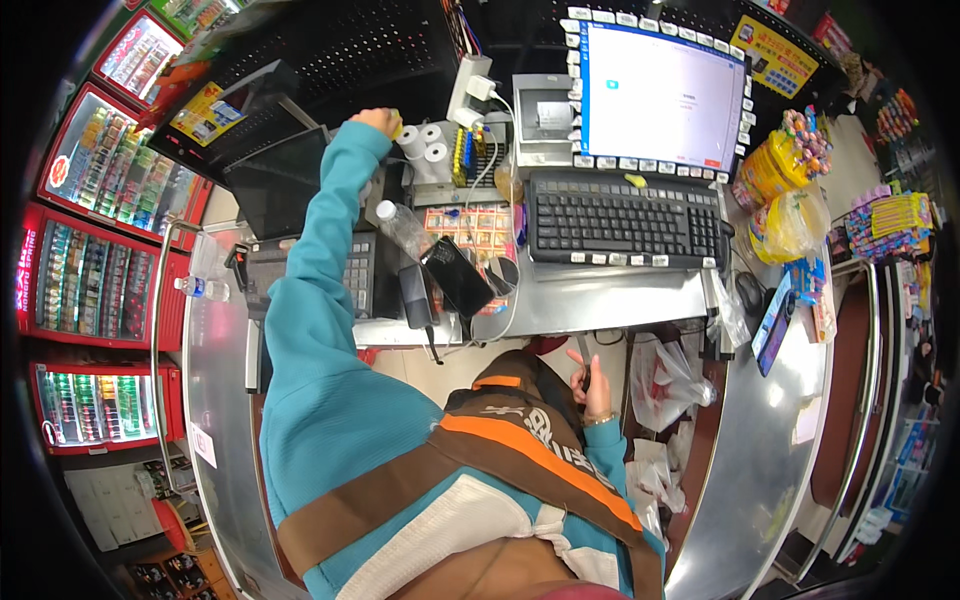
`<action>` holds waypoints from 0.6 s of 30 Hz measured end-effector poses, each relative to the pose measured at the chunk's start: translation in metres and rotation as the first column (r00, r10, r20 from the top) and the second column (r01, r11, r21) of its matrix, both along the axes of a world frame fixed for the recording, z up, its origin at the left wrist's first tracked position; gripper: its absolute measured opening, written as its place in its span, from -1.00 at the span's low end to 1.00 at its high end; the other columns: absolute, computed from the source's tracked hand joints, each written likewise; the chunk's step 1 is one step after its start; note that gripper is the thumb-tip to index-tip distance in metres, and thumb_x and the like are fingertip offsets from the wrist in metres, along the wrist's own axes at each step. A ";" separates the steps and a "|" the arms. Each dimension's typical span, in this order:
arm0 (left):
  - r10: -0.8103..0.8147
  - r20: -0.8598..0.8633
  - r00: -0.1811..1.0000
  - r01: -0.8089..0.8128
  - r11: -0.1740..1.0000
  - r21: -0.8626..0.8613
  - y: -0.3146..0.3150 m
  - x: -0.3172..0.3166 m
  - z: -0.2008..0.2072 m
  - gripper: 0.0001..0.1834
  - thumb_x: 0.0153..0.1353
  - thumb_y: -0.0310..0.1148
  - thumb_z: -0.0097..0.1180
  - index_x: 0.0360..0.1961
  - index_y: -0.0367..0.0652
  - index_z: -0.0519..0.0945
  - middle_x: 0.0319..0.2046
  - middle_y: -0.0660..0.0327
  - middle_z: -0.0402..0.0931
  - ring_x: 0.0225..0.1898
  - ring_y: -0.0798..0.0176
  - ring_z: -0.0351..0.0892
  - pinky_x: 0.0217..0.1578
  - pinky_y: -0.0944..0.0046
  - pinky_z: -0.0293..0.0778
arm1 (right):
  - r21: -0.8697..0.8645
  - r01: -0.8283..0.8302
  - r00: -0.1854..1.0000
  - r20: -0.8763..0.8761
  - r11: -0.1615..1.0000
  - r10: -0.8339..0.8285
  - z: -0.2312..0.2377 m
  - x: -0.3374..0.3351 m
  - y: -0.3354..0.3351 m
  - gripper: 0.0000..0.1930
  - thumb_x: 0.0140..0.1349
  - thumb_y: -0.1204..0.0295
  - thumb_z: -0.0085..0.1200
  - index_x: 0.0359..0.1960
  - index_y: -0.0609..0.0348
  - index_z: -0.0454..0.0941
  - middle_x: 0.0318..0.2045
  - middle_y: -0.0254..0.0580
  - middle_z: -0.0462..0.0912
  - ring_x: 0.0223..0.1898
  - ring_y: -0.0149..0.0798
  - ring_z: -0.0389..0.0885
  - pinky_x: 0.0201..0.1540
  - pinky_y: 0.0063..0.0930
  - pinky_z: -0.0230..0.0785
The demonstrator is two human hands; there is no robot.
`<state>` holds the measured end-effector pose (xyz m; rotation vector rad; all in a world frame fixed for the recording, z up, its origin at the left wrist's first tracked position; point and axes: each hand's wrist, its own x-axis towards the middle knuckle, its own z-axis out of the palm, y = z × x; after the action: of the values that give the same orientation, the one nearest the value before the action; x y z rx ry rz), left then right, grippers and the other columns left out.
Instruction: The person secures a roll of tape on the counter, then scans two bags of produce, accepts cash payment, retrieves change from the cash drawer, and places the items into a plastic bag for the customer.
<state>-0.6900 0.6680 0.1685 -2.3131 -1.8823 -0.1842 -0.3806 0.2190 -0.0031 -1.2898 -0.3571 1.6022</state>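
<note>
My left hand (378,122) reaches out to the back of the counter, its fingers curled round a small yellow thing (397,131) that I cannot make out. Right beside it stand several white paper rolls (437,157). Under my left forearm lies a black keypad (372,275), and near it a clear plastic bottle (400,228) leans on its side. A black phone (457,276) rests by a dark handheld device (415,296). Low in front of my apron, my right hand (597,390) is raised with its fingers apart; a dark patch shows between them.
A lit monitor (660,95) stands behind a black keyboard (625,222). To the right are yellow candy tubs (780,165), a mouse (749,294) and a phone (773,330). Plastic bags (668,385) hang below the counter. Drink coolers (95,275) line the left; another bottle (203,289) lies there.
</note>
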 end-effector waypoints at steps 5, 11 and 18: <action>0.080 -0.263 0.961 -0.111 0.988 -0.107 0.027 -0.032 -0.046 -0.61 0.20 -0.12 -0.09 -0.10 -0.15 0.54 -0.12 -0.03 0.48 -0.07 -0.11 0.47 -0.06 0.06 0.42 | 0.164 0.007 0.811 0.577 0.986 -0.102 0.010 -0.011 0.003 -0.65 0.34 0.34 -0.11 0.11 0.16 0.46 -0.63 -0.41 0.42 -0.54 -0.53 0.35 -0.44 -0.61 0.23; 0.079 -0.444 0.892 -0.169 0.972 -0.166 0.054 -0.063 -0.111 -0.45 0.17 -0.22 -0.09 0.18 -0.20 0.33 0.20 -0.06 0.24 0.22 -0.08 0.25 0.18 0.12 0.23 | 0.190 0.071 0.601 0.775 0.979 -0.194 0.020 0.001 0.009 -0.65 0.35 0.38 -0.17 0.13 0.16 0.44 -0.55 -0.29 0.56 -0.54 -0.49 0.37 -0.42 -0.55 0.25; 0.524 0.365 0.769 -0.588 0.804 0.084 0.011 -0.034 -0.086 -0.57 0.24 -0.30 -0.10 0.13 -0.17 0.40 0.09 0.01 0.40 0.07 0.02 0.44 0.01 0.12 0.42 | 0.191 0.009 0.755 0.642 0.982 -0.132 0.031 0.003 0.009 -0.65 0.37 0.38 -0.20 0.13 0.16 0.44 -0.50 -0.30 0.59 -0.54 -0.53 0.43 -0.49 -0.58 0.32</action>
<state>-0.7240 0.6792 0.0826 -1.5659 -2.4903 -0.6733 -0.3779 0.2282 0.0282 -1.6760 -0.8531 0.9737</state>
